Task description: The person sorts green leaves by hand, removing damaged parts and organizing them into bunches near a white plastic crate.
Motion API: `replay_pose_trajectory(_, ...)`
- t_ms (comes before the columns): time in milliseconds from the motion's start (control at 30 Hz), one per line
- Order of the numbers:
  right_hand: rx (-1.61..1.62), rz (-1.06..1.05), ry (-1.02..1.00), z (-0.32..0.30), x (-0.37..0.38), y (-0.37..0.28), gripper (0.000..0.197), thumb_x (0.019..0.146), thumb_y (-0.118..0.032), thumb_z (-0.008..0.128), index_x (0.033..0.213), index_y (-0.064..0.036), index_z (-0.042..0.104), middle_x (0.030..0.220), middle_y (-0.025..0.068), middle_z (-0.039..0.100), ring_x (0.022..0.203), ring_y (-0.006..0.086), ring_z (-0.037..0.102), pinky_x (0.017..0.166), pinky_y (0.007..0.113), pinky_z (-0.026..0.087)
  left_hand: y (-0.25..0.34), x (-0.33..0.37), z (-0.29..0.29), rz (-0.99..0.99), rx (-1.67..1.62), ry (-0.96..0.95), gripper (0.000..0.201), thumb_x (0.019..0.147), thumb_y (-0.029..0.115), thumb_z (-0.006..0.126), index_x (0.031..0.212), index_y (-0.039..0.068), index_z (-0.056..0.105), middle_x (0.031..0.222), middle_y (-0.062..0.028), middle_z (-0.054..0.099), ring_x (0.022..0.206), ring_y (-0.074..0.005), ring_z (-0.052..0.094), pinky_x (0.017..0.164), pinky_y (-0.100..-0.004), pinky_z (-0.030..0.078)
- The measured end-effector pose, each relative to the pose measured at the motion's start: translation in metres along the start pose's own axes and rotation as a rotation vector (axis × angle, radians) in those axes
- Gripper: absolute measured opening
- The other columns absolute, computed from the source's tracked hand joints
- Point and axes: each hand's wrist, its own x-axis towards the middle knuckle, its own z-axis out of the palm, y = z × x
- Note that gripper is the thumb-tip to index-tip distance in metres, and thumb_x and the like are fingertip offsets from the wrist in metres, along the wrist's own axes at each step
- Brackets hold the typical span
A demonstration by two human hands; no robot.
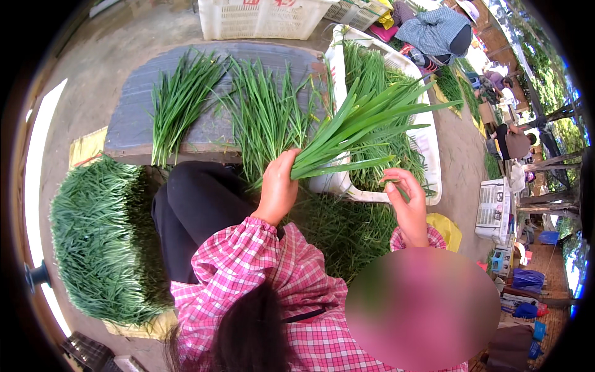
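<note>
My left hand (279,188) is closed around the lower part of a bunch of garlic chives (356,133). Its long flat green leaves fan out up and to the right, over a white plastic crate (432,146). To the right of the bunch, near the crate's close edge, my right hand (409,204) has its fingers bent and pinched on a short green leaf (403,194). More loose chives (372,65) fill the crate. On the grey board before me lie a tied-looking small bunch (183,102) and a looser spread pile (266,111).
The grey board (139,93) borders the crate. A tall stack of chives (93,242) stands at my left on yellow sacking (88,147). Loose leaves (347,229) lie below my hands. Another white crate (260,18) stands beyond the board; a person in a checked shirt (434,31) bends at far right.
</note>
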Motion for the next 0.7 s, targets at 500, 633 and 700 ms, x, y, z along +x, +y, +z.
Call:
replay_pose_trajectory(500, -0.169, -0.154, 0.018, 0.011, 0.017, 0.001, 0.010, 0.077, -0.001, 0.051, 0.086, 0.0010, 0.055, 0.075, 0.0091, 0.058, 0.064, 0.0164, 0.057, 0.059, 0.024, 0.044, 0.008, 0.002, -0.003, 0.096, 0.115, -0.011, 0.047, 0.052, -0.015, 0.044, 0.097, 0.001, 0.047, 0.080, -0.0144, 0.049, 0.077, -0.0332, 0.047, 0.067, -0.0380, 0.038)
replay_pose_trajectory(633, -0.615, -0.363, -0.049, 0.008, 0.010, 0.005, 0.024, 0.064, 0.010, 0.047, 0.084, -0.0009, 0.055, 0.075, 0.0136, 0.051, 0.068, 0.0294, 0.051, 0.061, 0.033, 0.042, 0.008, 0.002, -0.005, 0.151, 0.185, -0.039, 0.046, 0.053, -0.013, 0.044, 0.097, 0.002, 0.047, 0.077, -0.0126, 0.048, 0.074, -0.0304, 0.046, 0.065, -0.0358, 0.037)
replay_pose_trajectory(700, -0.727, -0.420, -0.054, 0.009, 0.007, 0.007, 0.032, 0.055, 0.011, 0.044, 0.082, -0.0012, 0.055, 0.075, 0.0144, 0.046, 0.074, 0.0314, 0.047, 0.064, 0.038, 0.039, 0.009, 0.001, -0.002, 0.164, 0.215, -0.070, 0.044, 0.055, -0.011, 0.045, 0.097, 0.003, 0.048, 0.076, -0.0118, 0.047, 0.073, -0.0289, 0.046, 0.065, -0.0347, 0.036)
